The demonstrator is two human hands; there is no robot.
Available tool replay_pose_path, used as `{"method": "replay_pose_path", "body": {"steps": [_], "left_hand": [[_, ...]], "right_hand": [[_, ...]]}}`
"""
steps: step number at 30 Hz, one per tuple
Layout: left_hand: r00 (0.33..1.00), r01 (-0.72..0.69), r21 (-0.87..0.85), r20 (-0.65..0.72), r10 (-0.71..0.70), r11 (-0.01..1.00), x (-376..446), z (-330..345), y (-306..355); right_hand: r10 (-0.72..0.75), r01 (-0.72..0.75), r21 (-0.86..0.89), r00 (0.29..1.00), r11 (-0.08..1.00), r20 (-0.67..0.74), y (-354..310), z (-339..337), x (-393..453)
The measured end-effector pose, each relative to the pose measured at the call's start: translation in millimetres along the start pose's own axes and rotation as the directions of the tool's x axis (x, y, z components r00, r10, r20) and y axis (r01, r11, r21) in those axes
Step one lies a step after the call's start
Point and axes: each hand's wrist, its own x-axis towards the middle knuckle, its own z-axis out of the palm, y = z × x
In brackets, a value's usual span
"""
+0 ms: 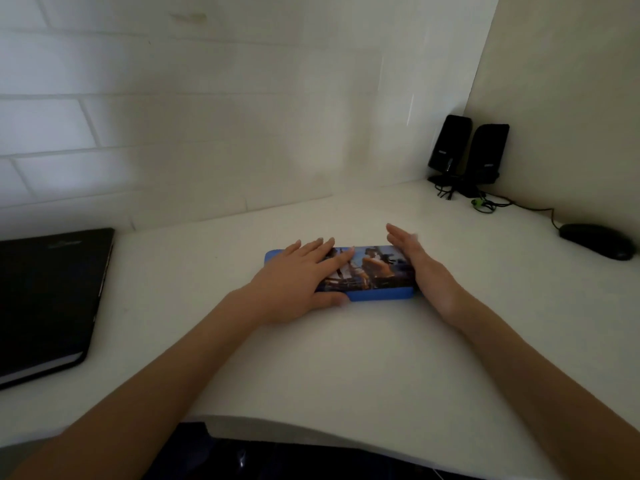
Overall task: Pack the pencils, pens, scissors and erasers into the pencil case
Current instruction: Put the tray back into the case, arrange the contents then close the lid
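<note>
Both hands (298, 271) (415, 261) on closed pencil case (377, 271)

The white desk (346, 358) carried a closed blue pencil case (377, 271) in its middle, a black laptop (45, 299) at the left, and two black speakers (467, 154) and a mouse (597, 241) at the right.

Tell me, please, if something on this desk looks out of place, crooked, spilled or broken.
Nothing stands out. The blue pencil case lies flat and closed on the desk, the left hand flat on its lid, the right hand at its right end. No pencils, pens, scissors or erasers lie loose in view.
</note>
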Motion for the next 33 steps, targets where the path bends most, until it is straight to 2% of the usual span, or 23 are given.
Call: {"method": "replay_pose_path", "body": {"steps": [2, 4, 5, 6, 7, 8, 9, 10, 11, 13, 14, 15, 17, 19, 21, 22, 24, 25, 30, 33], "left_hand": [[1.0, 0.01, -0.149, 0.027, -0.006, 0.989, 2.8, -4.6, -6.0], [0.999, 0.035, -0.424, -0.01, -0.043, 0.905, 3.7, -10.6, -12.6], [0.99, 0.064, -0.556, -0.07, -0.123, 0.828, 2.6, -10.5, -15.0], [0.955, 0.11, -0.682, -0.13, -0.267, 0.723, 0.6, -7.1, -16.8], [0.885, 0.157, -0.795, -0.149, -0.44, 0.586, -1.9, -3.8, -17.2], [0.802, 0.193, -0.879, -0.114, -0.586, 0.435, -3.7, -0.1, -17.9], [0.743, 0.223, -0.922, -0.051, -0.668, 0.318, -5.1, 2.7, -18.2], [0.717, 0.257, -0.929, 0.0, -0.697, 0.265, -6.1, 4.8, -17.8], [0.719, 0.27, -0.928, 0.018, -0.695, 0.256, -5.8, 5.8, -16.6], [0.748, 0.262, -0.909, -0.021, -0.664, 0.323, -5.7, 1.1, -11.0], [0.76, 0.269, -0.876, -0.063, -0.647, 0.401, -5.8, -1.9, -8.2], [0.772, 0.289, -0.793, -0.138, -0.621, 0.536, -5.0, -3.6, -6.3], [0.852, 0.334, -0.465, -0.224, -0.474, 0.82, 0.1, -9.0, 0.4], [0.941, 0.287, -0.228, -0.115, -0.318, 0.93, 7.8, -14.1, 11.8], [0.979, 0.204, -0.15, 0.016, -0.204, 0.967, 15.9, -15.2, 26.3], [0.986, 0.165, -0.125, 0.044, -0.16, 0.978, 19.0, -13.2, 31.7], [0.992, 0.118, -0.089, 0.053, -0.114, 0.989, 21.5, -9.2, 37.7], [0.993, 0.106, -0.063, 0.052, -0.103, 0.992, 21.6, -7.0, 38.1], [0.997, 0.073, 0.018, 0.028, -0.074, 0.997, 23.1, -0.4, 36.8], [0.998, 0.055, 0.033, 0.043, -0.056, 0.998, 24.3, 0.2, 35.8]], "right_hand": [[0.069, -0.052, 0.349, 0.997, 0.936, -0.036, 4.4, -13.7, 3.3], [0.175, -0.095, 0.535, 0.979, 0.84, -0.101, 7.2, -25.6, 4.5], [0.23, -0.122, 0.564, 0.965, 0.817, -0.125, 7.3, -27.1, 4.9], [0.26, -0.145, 0.528, 0.954, 0.837, -0.151, 7.5, -26.0, 6.2], [0.262, -0.172, 0.404, 0.948, 0.899, -0.18, 4.3, -21.9, 4.9], [0.238, -0.198, 0.192, 0.948, 0.961, -0.211, 0.6, -15.9, 4.5], [0.174, -0.188, -0.041, 0.957, 0.981, -0.232, -1.2, -9.6, 3.1], [0.088, -0.141, -0.229, 0.97, 0.963, -0.227, -0.6, -4.0, 3.2], [0.034, -0.101, -0.326, 0.978, 0.94, -0.206, 0.9, 0.5, 2.7], [0.015, -0.089, -0.363, 0.979, 0.927, -0.202, 0.5, 2.2, 4.0], [0.025, -0.098, -0.352, 0.978, 0.931, -0.208, -3.1, 1.4, 6.2], [0.047, -0.118, -0.337, 0.976, 0.934, -0.212, -6.3, -0.6, 9.7], [0.101, -0.166, -0.31, 0.972, 0.936, -0.214, -14.0, -2.9, 20.3], [0.128, -0.207, -0.342, 0.963, 0.917, -0.239, -17.2, 1.5, 30.6], [0.129, -0.244, -0.454, 0.955, 0.857, -0.269, -14.3, 8.6, 35.0], [0.117, -0.256, -0.566, 0.955, 0.784, -0.271, -11.3, 11.3, 35.0], [0.056, -0.243, -0.758, 0.963, 0.605, -0.264, -5.4, 14.4, 31.1], [0.036, -0.24, -0.787, 0.963, 0.568, -0.268, -3.8, 14.1, 28.0], [0.038, -0.248, -0.824, 0.963, 0.51, -0.266, 7.7, 13.1, 32.6], [0.019, -0.137, -0.817, 0.988, 0.56, -0.152, 14.2, 9.3, 35.3]]}}
